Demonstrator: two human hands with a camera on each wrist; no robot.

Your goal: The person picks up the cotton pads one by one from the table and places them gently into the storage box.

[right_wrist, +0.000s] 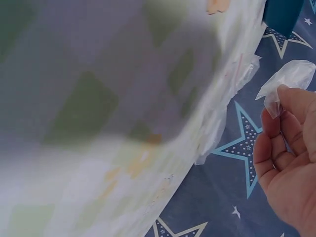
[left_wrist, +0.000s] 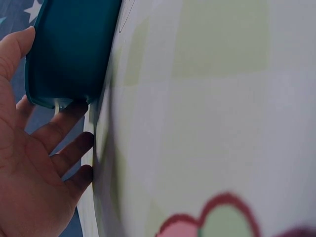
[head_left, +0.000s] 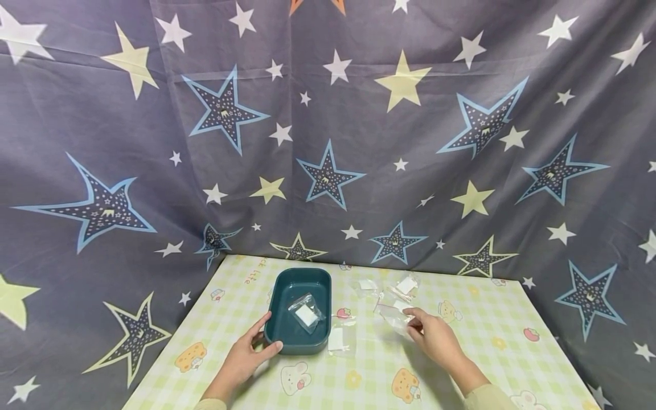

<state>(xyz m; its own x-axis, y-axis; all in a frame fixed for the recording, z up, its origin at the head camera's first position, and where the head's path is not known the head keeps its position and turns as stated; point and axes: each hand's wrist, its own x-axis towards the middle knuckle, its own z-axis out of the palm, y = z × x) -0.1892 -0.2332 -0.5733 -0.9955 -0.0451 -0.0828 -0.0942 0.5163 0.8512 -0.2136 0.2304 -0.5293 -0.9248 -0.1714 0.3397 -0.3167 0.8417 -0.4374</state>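
A dark teal tray (head_left: 287, 333) stands on the table with one clear plastic bag (head_left: 306, 312) holding a white square inside it. My left hand (head_left: 251, 353) grips the tray's near left corner, thumb on the rim; the left wrist view shows my fingers (left_wrist: 64, 123) under the tray's edge (left_wrist: 69, 54). My right hand (head_left: 430, 333) pinches a clear plastic bag (head_left: 394, 316) on the table, right of the tray. In the right wrist view that bag (right_wrist: 289, 79) sticks up from my fingertips (right_wrist: 291, 98).
More clear bags lie on the checked tablecloth (head_left: 461, 353): one (head_left: 342, 339) by the tray's near right corner, two others (head_left: 407, 285) farther back. A star-patterned curtain (head_left: 328, 142) hangs behind and around the table.
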